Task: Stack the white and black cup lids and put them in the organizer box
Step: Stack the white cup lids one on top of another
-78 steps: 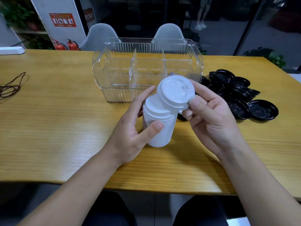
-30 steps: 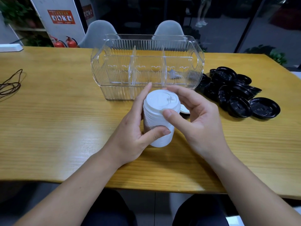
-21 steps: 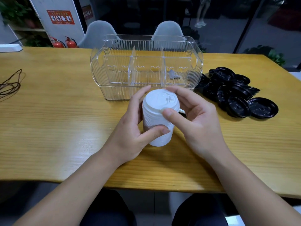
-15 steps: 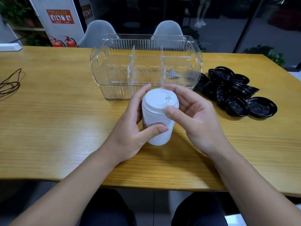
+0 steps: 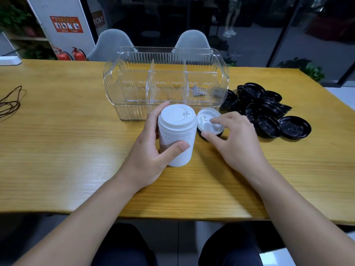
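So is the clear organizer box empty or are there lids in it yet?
No lids in it yet. Through the organizer box only its dividers show; the white stack is outside, in the left hand.

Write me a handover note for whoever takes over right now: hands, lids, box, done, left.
Left hand grips the white lid stack, upright on the table.
Right hand reaches over a loose white lid beside the stack, fingertips on it; grip not settled.
Black lids lie in a loose pile to the right, unstacked.
Organizer box holds no lids yet.
Done: most white lids stacked.
Left: add the loose lid, stack the black ones, box both.
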{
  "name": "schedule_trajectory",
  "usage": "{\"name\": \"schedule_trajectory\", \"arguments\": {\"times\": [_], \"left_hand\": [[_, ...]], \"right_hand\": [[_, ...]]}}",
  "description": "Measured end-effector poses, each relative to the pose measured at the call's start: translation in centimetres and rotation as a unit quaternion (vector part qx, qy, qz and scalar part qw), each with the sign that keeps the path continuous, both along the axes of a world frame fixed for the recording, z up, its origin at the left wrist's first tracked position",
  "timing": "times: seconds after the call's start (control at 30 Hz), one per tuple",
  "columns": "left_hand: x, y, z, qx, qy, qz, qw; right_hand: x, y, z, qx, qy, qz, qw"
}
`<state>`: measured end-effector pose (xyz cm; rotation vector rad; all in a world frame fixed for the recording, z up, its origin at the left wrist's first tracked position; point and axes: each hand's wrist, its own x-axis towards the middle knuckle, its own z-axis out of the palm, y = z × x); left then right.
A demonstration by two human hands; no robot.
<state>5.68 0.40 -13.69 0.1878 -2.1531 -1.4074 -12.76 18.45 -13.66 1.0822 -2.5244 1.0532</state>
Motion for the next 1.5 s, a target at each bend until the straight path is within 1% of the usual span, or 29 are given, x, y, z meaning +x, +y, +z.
{"name": "schedule_trajectory", "arguments": {"times": [0.07,0.2,0.3,0.43,0.53,0.63,0.77,0.87,0.93,1.1,1.27,1.37,1.43,1.5], "left_hand": [[0.0,0.1,0.1,-0.005,0.001,0.001,1.0],[0.1,0.1,0.1,-0.005,-0.002,0.005,1.0],[0.1,0.1,0.0,-0.009,-0.003,0.005,1.0],[0.1,0.0,0.0,-0.007,-0.006,0.006,1.0],[0.1,0.0,-0.1,-0.007,-0.005,0.005,1.0],[0.1,0.0,-0.1,-0.009,-0.005,0.006,1.0],[0.2,0.0,0.0,-0.007,-0.004,0.004,1.0],[0.2,0.1,0.0,-0.006,-0.003,0.004,1.0],[0.2,0.0,0.0,-0.005,-0.003,0.005,1.0],[0.2,0.0,0.1,-0.004,-0.008,0.01,1.0],[0.3,0.1,0.1,-0.003,-0.012,0.012,1.0],[0.3,0.2,0.3,0.004,-0.012,0.013,1.0],[0.3,0.2,0.4,0.004,-0.01,0.014,1.0],[0.3,0.3,0.4,-0.003,-0.006,0.012,1.0]], "right_hand": [[-0.3,-0.1,-0.9,0.021,0.049,-0.005,0.999],[0.0,-0.2,-1.0,0.001,0.138,-0.003,0.99],[0.2,-0.2,-1.0,-0.003,0.144,-0.007,0.99],[0.4,0.1,-0.9,-0.017,0.078,-0.004,0.997],[0.2,0.4,-0.8,-0.068,0.006,-0.001,0.998],[-0.1,0.8,-0.4,-0.142,-0.058,0.005,0.988],[-0.2,1.2,0.5,-0.239,-0.146,0.019,0.96],[0.1,1.5,1.4,-0.304,-0.212,0.045,0.928],[0.7,1.4,2.1,-0.33,-0.244,0.072,0.909],[2.6,1.1,3.8,-0.352,-0.321,0.127,0.87],[3.8,1.0,5.5,-0.393,-0.345,0.121,0.844],[4.2,0.9,6.1,-0.411,-0.381,0.139,0.816],[4.6,0.8,6.5,-0.413,-0.413,0.149,0.798],[4.9,0.7,6.6,-0.401,-0.428,0.157,0.795]]}}
